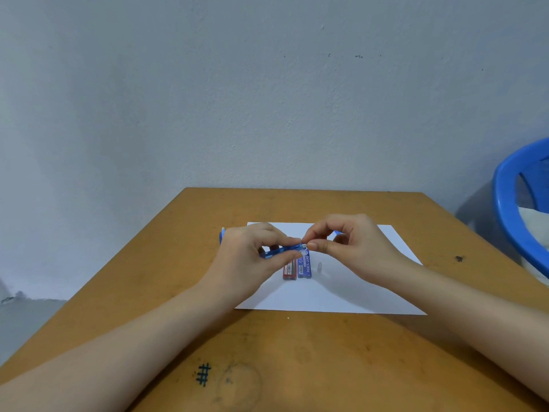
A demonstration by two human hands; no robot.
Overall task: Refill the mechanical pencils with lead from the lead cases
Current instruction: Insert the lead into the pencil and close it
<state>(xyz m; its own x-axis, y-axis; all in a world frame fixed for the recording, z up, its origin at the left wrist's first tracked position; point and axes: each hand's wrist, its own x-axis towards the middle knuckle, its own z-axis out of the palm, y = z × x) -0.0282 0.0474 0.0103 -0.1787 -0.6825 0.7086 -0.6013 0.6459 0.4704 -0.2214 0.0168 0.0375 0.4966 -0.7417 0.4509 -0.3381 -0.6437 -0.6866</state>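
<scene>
A brown wooden table (297, 352) stands pushed against a pale blue-grey wall (267, 99) that is flecked with a few small dark marks. The tabletop is worn: an inked hash mark (203, 374) and a faint round stain (240, 385) lie near the front edge, and a dark spot (459, 258) sits toward the right side. A white sheet of paper (341, 295) lies flat in the middle. At the right edge of the view is a blue plastic rim (505, 209) — chair or basket, I cannot tell which. A strip of grey floor (26, 322) shows at lower left.

Above the paper, the left hand (246, 257) grips a blue mechanical pencil (282, 250), its fingers curled round the barrel, which lies nearly level. The right hand (353, 245) has thumb and forefinger closed in a pinch on the pencil's right end; whether a lead is between them is too small to see.

Just below the pencil, a red lead case (289, 270) and a blue lead case (305, 266) lie side by side on the paper, touching or nearly so. A small greyish cap (320, 266) lies just beside them. A second blue pencil (222, 234) peeks out behind the left hand, on the table's bare wood.
</scene>
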